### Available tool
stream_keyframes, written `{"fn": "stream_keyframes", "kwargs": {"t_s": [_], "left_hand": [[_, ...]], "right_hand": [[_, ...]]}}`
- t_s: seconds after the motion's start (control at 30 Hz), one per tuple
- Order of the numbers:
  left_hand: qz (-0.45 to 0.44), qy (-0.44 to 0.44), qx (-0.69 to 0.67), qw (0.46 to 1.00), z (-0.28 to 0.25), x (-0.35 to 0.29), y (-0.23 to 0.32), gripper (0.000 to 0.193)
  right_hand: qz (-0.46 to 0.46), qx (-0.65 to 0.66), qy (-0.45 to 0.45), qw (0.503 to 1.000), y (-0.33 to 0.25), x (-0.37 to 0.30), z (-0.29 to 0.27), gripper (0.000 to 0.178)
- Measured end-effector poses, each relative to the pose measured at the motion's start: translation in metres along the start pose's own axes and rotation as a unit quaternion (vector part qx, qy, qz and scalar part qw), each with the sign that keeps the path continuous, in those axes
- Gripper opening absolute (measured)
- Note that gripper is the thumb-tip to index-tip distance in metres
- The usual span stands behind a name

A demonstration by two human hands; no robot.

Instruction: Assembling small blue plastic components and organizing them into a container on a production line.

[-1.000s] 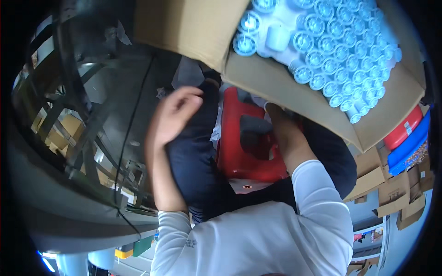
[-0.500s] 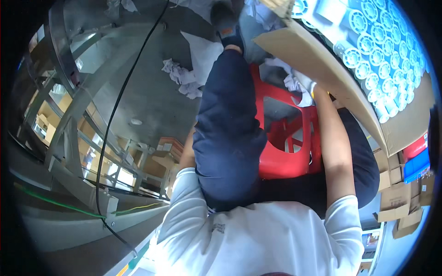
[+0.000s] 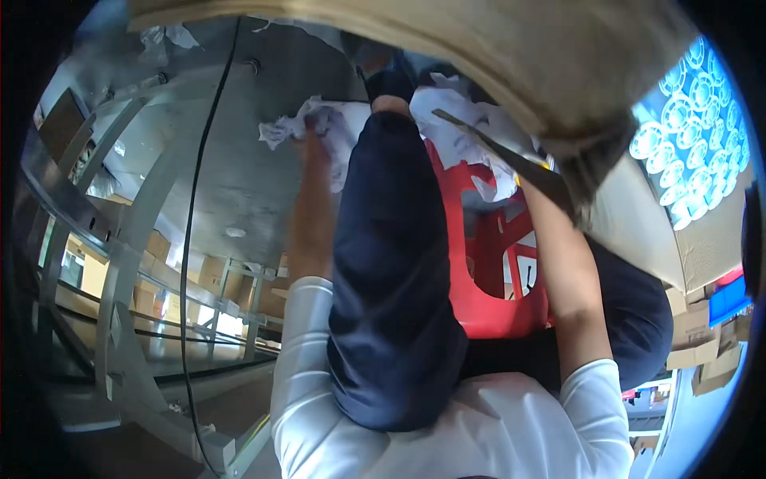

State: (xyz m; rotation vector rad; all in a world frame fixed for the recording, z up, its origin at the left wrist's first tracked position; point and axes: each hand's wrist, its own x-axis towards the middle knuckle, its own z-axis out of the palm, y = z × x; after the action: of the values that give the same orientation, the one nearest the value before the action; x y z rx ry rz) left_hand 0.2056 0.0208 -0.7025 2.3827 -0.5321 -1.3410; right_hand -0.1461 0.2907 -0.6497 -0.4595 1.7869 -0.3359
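**Grey concrete floor**

A grey concrete floor [image 3: 215, 184] is seen. Crumpled white papers [image 3: 291, 128] are strewn on it near a red plastic stool [image 3: 499, 287]. A black cable [image 3: 191, 231] is laid across it beside a metal frame [image 3: 120, 263].

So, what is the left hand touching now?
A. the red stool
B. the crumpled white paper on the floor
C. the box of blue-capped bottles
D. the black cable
B: the left hand reaches down beside the knee into the crumpled white paper, apart from the red stool, the black cable and the box.
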Motion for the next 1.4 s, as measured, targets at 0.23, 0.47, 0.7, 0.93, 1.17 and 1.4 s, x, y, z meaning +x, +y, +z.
{"fn": "stream_keyframes", "kwargs": {"t_s": [0.23, 0.47, 0.7, 0.93, 1.17, 1.4], "left_hand": [[0.334, 0.040, 0.209, 0.918, 0.041, -0.002, -0.003, 0.046], [0.544, -0.351, 0.419, 0.636, 0.174, -0.100, 0.172, 0.067], [0.536, -0.355, 0.652, 0.402, 0.218, -0.069, 0.101, 0.059], [0.457, -0.369, 0.558, 0.585, 0.168, -0.049, 0.119, 0.054], [0.346, -0.440, 0.391, 0.730, 0.166, -0.061, 0.104, 0.050], [0.269, -0.470, 0.234, 0.807, 0.157, -0.075, 0.089, 0.047]], "right_hand": [[-0.036, -0.002, 0.026, 0.999, -0.016, 0.005, 0.011, 0.039], [-0.147, -0.086, 0.099, 0.980, -0.071, 0.098, 0.018, 0.042], [-0.088, -0.166, 0.065, 0.980, -0.064, 0.127, 0.043, 0.046], [-0.126, -0.061, 0.073, 0.987, -0.088, 0.064, 0.045, 0.051], [-0.111, -0.123, 0.056, 0.985, -0.166, 0.090, 0.077, 0.056], [-0.262, -0.094, 0.212, 0.937, -0.067, 0.122, 0.061, 0.052]]}}
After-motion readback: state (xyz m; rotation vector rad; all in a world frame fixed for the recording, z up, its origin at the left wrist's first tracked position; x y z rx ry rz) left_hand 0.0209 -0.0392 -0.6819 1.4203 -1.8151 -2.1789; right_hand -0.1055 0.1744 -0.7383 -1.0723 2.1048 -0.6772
